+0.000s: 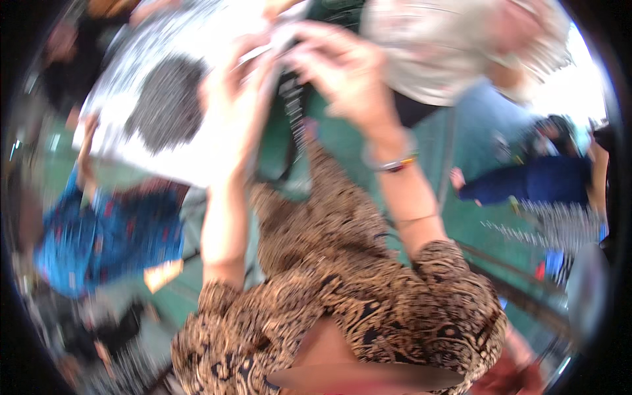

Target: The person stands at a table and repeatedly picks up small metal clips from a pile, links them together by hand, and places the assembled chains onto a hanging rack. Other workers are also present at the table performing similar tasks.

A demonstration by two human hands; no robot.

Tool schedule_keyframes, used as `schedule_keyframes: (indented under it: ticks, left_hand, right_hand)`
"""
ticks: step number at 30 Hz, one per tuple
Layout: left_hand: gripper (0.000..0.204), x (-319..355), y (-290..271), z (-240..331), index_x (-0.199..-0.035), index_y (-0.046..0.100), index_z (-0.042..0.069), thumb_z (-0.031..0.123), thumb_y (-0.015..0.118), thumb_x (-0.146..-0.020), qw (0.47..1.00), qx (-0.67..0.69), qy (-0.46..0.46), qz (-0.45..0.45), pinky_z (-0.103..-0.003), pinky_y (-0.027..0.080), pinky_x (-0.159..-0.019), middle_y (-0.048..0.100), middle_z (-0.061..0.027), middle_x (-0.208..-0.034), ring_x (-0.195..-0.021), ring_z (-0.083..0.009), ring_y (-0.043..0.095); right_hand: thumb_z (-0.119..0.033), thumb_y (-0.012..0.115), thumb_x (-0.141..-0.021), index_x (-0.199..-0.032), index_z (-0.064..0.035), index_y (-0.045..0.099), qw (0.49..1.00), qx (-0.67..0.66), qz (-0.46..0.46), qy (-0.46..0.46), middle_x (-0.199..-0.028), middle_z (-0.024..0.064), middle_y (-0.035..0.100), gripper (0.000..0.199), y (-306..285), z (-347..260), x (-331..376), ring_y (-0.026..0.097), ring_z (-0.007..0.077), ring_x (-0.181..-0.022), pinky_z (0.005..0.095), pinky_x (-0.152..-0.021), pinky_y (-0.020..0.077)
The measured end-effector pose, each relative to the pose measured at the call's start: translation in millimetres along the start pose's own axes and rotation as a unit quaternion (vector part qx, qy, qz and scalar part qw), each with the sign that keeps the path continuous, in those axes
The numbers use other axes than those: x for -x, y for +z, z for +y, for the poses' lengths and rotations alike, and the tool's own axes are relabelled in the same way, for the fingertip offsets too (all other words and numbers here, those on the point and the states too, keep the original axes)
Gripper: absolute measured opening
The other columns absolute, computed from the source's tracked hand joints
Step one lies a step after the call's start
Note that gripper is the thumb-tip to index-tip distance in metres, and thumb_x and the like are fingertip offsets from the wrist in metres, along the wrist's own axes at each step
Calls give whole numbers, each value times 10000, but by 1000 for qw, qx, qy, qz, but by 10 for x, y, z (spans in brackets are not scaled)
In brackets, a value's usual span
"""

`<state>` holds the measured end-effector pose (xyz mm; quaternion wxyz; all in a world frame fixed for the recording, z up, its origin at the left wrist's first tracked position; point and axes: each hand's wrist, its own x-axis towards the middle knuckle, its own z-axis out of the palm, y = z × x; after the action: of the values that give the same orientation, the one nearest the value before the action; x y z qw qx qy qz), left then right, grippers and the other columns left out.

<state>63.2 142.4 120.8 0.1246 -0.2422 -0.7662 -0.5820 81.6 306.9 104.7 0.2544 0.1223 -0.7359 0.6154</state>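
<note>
Up near the top edge, your left hand (230, 92) and right hand (342, 66) both pinch a blurred white-and-grey fabric sheet (151, 99) — raised, mid-handling, nothing set down yet.

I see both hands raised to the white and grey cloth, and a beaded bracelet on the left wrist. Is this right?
Not quite. The head view shows the left hand and the right hand raised to the white and grey cloth, but the beaded bracelet is on the right wrist, not the left.
</note>
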Motion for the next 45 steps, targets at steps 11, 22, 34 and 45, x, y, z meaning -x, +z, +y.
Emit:
schedule_keyframes:
  ticks: [11, 22, 34, 45]
  left_hand:
    - [111, -630, 602, 717, -912, 608, 39, 148, 628, -906, 942, 273, 47, -188, -402, 300, -1043, 537, -114, -1234, -1203, -201, 450]
    - [309, -320, 629, 857, -1141, 581, -8, 42, 652, -845, 872, 259, 39, -415, -326, 436, -932, 571, -97, -1134, -1078, -204, 536]
    - [272, 147, 622, -613, -1043, 664, 32, 185, 689, -820, 769, -136, 6, -625, -394, 464, -888, 646, -151, -1019, -1006, -310, 596]
    - [235, 319, 529, -2164, -1015, 687, 14, 140, 712, -818, 816, -136, -189, -529, -302, 508, -792, 705, -95, -902, -852, -171, 656]
  right_hand:
    - [-5, 733, -787, -924, 8, 682, 950, -307, -17, -58, -875, 56, 680, 147, -903, -523, -213, 637, 114, -848, 250, -750, 505]
    - [85, 647, -813, -969, 37, 637, 960, -91, 199, -173, -902, 83, 680, 163, -1955, -1509, 216, 649, 125, -839, 248, -737, 538]
    - [-70, 650, -858, -1188, 37, 608, 894, 41, 394, -209, -913, 20, 656, 350, -3305, -2306, 198, 570, 88, -787, 240, -748, 457]
    - [41, 673, -816, -980, 62, 674, 764, 53, 522, -377, -891, 131, 685, 165, -4751, -2868, 100, 636, 183, -764, 288, -671, 505]
